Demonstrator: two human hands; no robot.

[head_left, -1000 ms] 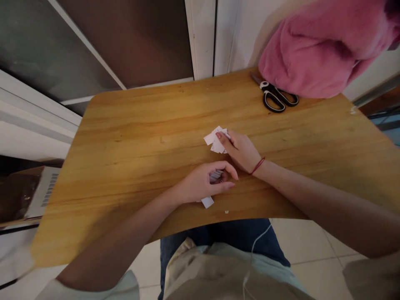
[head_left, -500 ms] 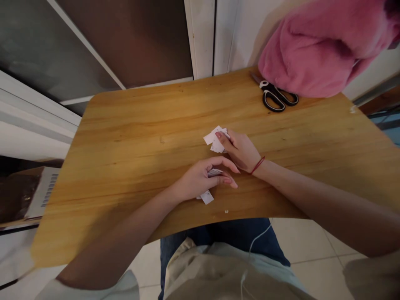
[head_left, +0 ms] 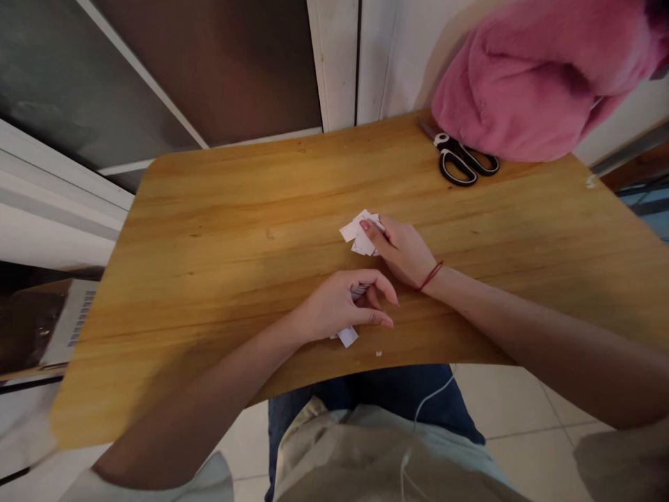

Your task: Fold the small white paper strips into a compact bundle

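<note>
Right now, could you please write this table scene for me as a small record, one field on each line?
Left hand: curled, thumb and forefinger tips apart; paper pieces show inside, grip unclear
Below left hand: paper corner showing; held or lying, cannot tell
Right hand: pinches white slips under its thumb
Right wrist: thin red band
Scissors: black-handled, near far edge, right side of the wooden table
Beside scissors: pink plush fabric

Wooden table (head_left: 235, 209); scissors (head_left: 458, 167) beside pink plush (head_left: 523, 104), far right; white speck (head_left: 379, 353), front edge
</note>
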